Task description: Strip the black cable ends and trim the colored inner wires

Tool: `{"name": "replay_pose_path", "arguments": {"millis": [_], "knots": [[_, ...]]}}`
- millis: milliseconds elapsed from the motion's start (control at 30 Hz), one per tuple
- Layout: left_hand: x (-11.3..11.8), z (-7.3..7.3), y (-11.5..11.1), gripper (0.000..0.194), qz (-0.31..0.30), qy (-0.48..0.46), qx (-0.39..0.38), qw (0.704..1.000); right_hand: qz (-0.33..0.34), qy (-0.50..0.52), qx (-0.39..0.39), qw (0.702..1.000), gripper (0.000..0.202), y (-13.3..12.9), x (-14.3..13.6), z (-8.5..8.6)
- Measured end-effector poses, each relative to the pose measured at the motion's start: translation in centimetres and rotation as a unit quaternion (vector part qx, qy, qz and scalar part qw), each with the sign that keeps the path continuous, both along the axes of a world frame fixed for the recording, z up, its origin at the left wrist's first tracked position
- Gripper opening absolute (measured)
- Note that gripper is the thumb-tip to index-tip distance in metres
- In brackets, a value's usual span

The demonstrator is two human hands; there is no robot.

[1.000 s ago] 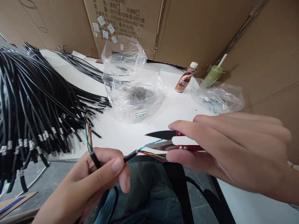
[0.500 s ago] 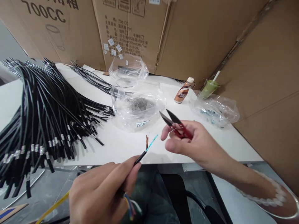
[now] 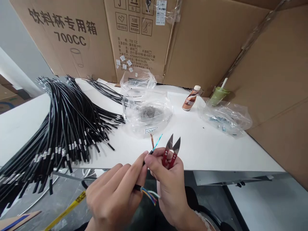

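Observation:
My left hand (image 3: 117, 192) is closed around a black cable (image 3: 137, 187). From the cable's upper end stick out an orange-brown twisted pair (image 3: 152, 141) and a light blue foil-like strand (image 3: 158, 142); at its lower end, several coloured wires (image 3: 150, 194) fan out. My right hand (image 3: 168, 183) grips red-handled thread snips (image 3: 170, 154), blades parted and pointing up. The right thumb and forefinger also touch the cable near its stripped upper end, close to the left fingertips. Part of the cable is hidden inside the left hand.
A large bundle of black cables (image 3: 69, 112) covers the table's left side. Behind my hands lies a clear bag (image 3: 134, 112) with fine wire scraps. A brown bottle (image 3: 191, 98), a green cup (image 3: 218, 95) and another plastic bag (image 3: 231, 118) stand at right, before cardboard boxes (image 3: 204, 41).
My right hand has moved left and down to the cable, turning the snips so the blades point up. My left hand has shifted slightly right. The camera view has tilted up.

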State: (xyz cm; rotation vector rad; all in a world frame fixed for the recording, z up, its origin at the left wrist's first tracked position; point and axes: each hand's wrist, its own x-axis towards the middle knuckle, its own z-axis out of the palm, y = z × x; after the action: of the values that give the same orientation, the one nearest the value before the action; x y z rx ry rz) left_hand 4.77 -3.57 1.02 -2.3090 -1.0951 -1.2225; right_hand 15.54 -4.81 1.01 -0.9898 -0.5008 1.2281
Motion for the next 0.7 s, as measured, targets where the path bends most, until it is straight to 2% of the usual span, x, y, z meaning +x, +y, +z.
{"name": "replay_pose_path", "arguments": {"millis": [100,167,200,267,333,400,467,533,600,700], "knots": [[0.1,-0.2,0.2,0.019,-0.018,-0.023,-0.019,0.999,-0.006,-0.002,-0.002,1.0,0.034,0.1,0.1,0.3],[0.0,-0.4,0.4,0.02,-0.058,-0.067,-0.092,0.992,-0.004,-0.026,0.012,1.0,0.031,0.1,0.4,0.3],[-0.1,-0.5,0.5,0.021,-0.084,-0.092,-0.16,0.979,-0.006,-0.04,0.023,0.999,0.029,0.1,0.5,0.3],[-0.6,-0.7,0.7,0.02,-0.135,-0.146,-0.328,0.923,-0.008,-0.067,0.045,0.997,0.025,0.2,1.1,0.4],[-1.0,-0.7,0.8,0.027,-0.153,-0.205,-0.484,0.837,0.013,-0.089,0.064,0.994,0.022,0.3,1.7,0.7],[-1.3,-0.5,0.7,0.038,-0.148,-0.268,-0.586,0.75,0.052,-0.105,0.077,0.99,0.02,0.4,2.5,1.0],[-1.4,-0.3,0.5,0.044,-0.162,-0.311,-0.645,0.679,0.077,-0.11,0.085,0.987,0.018,0.6,3.2,1.2],[-1.2,0.0,0.5,0.042,-0.208,-0.325,-0.683,0.62,0.093,-0.102,0.092,0.986,0.018,0.8,3.8,1.2],[-1.0,0.1,0.6,0.036,-0.257,-0.322,-0.707,0.575,0.115,-0.08,0.097,0.985,0.017,1.2,4.2,1.1],[-0.9,0.3,1.0,0.036,-0.315,-0.297,-0.732,0.526,0.181,-0.035,0.12,0.975,0.018,1.7,4.4,0.9]]}}
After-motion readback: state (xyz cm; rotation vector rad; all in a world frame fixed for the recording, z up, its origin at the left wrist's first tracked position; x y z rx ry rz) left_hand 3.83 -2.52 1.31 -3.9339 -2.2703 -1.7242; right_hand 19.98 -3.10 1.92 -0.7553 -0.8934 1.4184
